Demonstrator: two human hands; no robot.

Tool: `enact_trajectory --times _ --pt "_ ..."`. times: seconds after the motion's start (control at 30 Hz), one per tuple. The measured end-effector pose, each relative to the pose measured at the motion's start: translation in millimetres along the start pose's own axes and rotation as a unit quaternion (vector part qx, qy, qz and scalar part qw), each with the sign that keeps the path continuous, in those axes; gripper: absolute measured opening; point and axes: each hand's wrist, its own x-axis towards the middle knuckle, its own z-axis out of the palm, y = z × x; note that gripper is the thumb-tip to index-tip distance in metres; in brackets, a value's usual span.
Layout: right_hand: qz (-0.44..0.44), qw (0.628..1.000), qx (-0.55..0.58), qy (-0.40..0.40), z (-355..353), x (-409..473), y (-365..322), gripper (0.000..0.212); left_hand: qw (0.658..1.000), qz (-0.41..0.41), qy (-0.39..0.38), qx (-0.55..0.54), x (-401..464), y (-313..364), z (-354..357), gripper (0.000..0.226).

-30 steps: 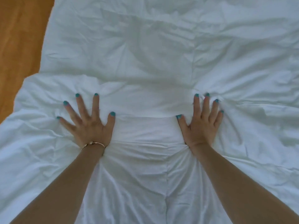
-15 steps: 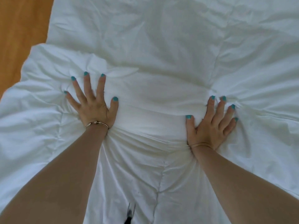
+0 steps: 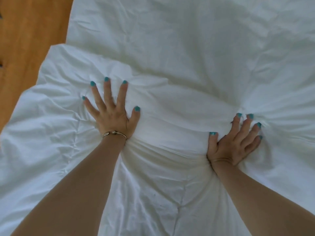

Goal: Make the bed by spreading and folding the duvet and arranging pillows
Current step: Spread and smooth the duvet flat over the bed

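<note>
Both palms flat on the white duvet (image 3: 170,103): left hand (image 3: 112,113) spread wide by its folded edge, right hand (image 3: 233,143) pressing down, fingers slightly bent, cloth bunching between them.

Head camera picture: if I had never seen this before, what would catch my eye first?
Two bare hands pressed flat into a white duvet that fills most of the view. The left hand, with a bracelet at the wrist, spreads its fingers wide left of centre; the right hand pushes into bunched folds at the right. The turquoise nails stand out against the white, and a strip of wooden floor shows at the upper left.
</note>
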Motion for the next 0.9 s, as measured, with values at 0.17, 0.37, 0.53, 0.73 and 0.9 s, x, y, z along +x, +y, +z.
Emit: enact_trajectory --times 0.17,0.37,0.53,0.73,0.9 --pt "-0.017 0.999 -0.023 0.025 5 2 4 0.077 1.000 -0.008 -0.009 0.005 -8 -3 0 0.067" --pt "-0.014 0.998 -0.028 0.054 6 0 3 0.078 0.999 -0.009 -0.035 -0.028 -5 -7 10 0.070" --pt "-0.011 0.998 -0.045 0.034 1 3 1 0.083 0.999 0.002 -0.029 -0.038 -1 -4 22 0.065" --pt "0.004 1.000 -0.025 0.011 -3 2 0 0.081 0.998 0.006 -0.030 -0.056 -5 -2 14 0.067" --pt "0.013 1.000 -0.003 0.007 -13 -2 -3 0.080 0.998 0.010 -0.009 -0.061 -7 -3 12 0.065"
